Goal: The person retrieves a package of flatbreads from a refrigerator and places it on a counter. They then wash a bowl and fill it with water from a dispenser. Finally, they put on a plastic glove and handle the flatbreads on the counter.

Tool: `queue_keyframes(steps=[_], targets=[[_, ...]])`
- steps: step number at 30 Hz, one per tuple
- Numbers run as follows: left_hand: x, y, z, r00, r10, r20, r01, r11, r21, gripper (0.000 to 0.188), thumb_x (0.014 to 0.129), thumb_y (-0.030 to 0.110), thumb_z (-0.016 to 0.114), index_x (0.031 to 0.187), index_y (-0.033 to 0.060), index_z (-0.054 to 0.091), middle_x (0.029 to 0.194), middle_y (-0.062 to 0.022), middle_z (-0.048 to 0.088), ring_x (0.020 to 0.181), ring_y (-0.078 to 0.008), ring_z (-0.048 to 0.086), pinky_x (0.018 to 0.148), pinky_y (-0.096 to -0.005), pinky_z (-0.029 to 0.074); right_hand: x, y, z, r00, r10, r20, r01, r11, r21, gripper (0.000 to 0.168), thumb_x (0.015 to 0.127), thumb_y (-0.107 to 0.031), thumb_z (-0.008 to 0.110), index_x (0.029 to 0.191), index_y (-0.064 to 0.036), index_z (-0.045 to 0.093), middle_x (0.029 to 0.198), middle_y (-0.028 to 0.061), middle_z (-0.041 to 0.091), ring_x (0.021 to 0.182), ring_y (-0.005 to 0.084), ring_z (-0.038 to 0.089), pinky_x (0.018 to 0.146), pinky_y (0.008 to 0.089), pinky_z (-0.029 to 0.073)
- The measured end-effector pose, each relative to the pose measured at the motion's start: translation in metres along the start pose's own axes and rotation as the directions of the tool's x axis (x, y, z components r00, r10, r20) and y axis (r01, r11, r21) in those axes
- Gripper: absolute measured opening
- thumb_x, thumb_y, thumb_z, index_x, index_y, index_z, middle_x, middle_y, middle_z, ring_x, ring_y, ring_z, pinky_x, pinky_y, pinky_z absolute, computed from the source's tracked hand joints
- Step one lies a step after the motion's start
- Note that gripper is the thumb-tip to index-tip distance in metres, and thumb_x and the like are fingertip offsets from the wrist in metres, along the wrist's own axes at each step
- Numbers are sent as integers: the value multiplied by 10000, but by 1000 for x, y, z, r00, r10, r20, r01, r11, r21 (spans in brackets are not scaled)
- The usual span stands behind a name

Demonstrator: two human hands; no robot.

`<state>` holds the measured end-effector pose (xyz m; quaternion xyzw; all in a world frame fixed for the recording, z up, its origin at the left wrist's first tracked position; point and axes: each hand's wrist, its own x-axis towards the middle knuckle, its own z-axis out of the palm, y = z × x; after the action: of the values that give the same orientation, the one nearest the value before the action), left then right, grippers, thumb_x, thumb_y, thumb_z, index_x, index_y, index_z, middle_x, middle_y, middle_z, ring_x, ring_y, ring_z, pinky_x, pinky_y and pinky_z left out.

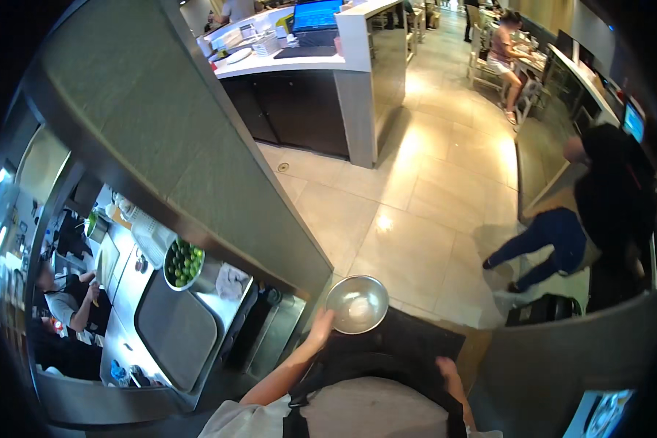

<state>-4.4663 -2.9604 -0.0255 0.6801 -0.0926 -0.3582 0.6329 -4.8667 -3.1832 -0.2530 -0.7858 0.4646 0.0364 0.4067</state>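
My left hand (322, 327) grips the rim of a round stainless steel bowl (357, 304) in front of my body. A pale bright patch shows at the bottom of the bowl; I cannot tell whether it is a reflection or contents. Lower right, my right hand (447, 367) hangs beside my dark apron (383, 350). Its fingers are too small and blurred to show whether they are curled around anything. Beneath the bowl lies a dark floor mat (438, 335).
Left, a pass-through opens onto a steel counter with a grey tray (176, 331) and a bowl of limes (184, 264); people work behind it. Ahead runs a tiled floor (399, 219) beside a service counter (301, 67). Another person (558, 241) stands at right.
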Motion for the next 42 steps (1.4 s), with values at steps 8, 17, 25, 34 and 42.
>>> queue_keyframes(steps=[8, 17, 25, 34, 42], targets=[[211, 96, 0, 980, 120, -158, -128, 991, -42, 441, 841, 125, 392, 1246, -30, 477, 1126, -114, 567, 1044, -189, 492, 930, -304, 376, 170, -36, -84, 768, 562, 308, -516, 827, -222, 317, 833, -348, 531, 857, -46, 624, 801, 121, 614, 729, 240, 592, 657, 402, 455], [373, 199, -12, 884, -86, -461, -56, 957, -286, 486, 852, 122, 422, 1324, 7, 417, 1137, -119, 561, 983, -172, 546, 808, -274, 453, 637, -308, -164, 969, 21, 248, 11, 992, -129, 283, 845, -285, 570, 764, -23, 637, 616, 68, 581, 552, 158, 556, 476, 329, 438], [535, 302, -84, 785, -59, -617, -236, 892, -385, 386, 887, 152, 417, 1245, 8, 422, 1107, -139, 546, 866, -231, 623, 551, -344, 585, 832, -626, -117, 893, -409, 185, 311, 861, 402, 360, 905, -345, 465, 1037, -55, 633, 953, 80, 647, 926, 196, 580, 869, 365, 426], [668, 359, -244, 527, -193, -828, -326, 854, -406, 415, 860, 126, 430, 1264, 38, 392, 1123, -141, 528, 850, -229, 615, 505, -309, 582, 876, -606, -92, 803, 290, 520, 139, 758, -638, 347, 858, -412, 530, 840, -77, 617, 878, 145, 566, 836, 276, 532, 744, 406, 409], [807, 407, -394, 347, -163, -923, -270, 926, -265, 492, 845, 116, 413, 1327, 57, 331, 1151, -181, 486, 826, -293, 620, 492, -363, 594, 1016, -1113, 74, 615, -480, 626, 522, 843, 133, 554, 938, -407, 472, 502, -70, 530, 450, 52, 514, 409, 162, 482, 471, 308, 419]])
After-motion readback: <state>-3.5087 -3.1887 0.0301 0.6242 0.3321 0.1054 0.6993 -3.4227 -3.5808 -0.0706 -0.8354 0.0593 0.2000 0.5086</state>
